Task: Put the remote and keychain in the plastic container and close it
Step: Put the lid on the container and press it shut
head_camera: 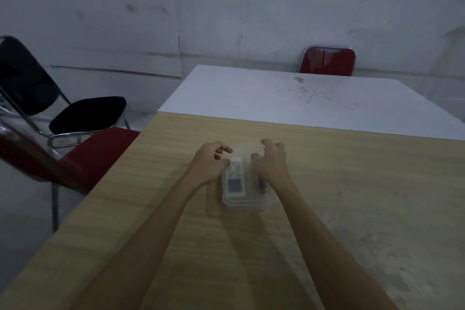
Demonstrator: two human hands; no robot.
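Note:
A clear plastic container [245, 205] lies on the wooden table [339, 209], its long side pointing away from me. Inside it a white remote [235, 181] lies face up. A dark thin object, probably the keychain [262, 186], shows along the container's right side, partly hidden by my right wrist. My left hand [210, 161] is at the container's far left corner, fingers curled and apart, thumb by the remote's top. My right hand [273, 161] mirrors it at the far right corner. Motion blur hides whether a lid is on.
A white table [251, 93] butts against the far edge of the wooden one. A red chair [95, 151] and a black chair [88, 113] stand to the left. Another red chair [328, 60] stands behind the white table by the grey wall.

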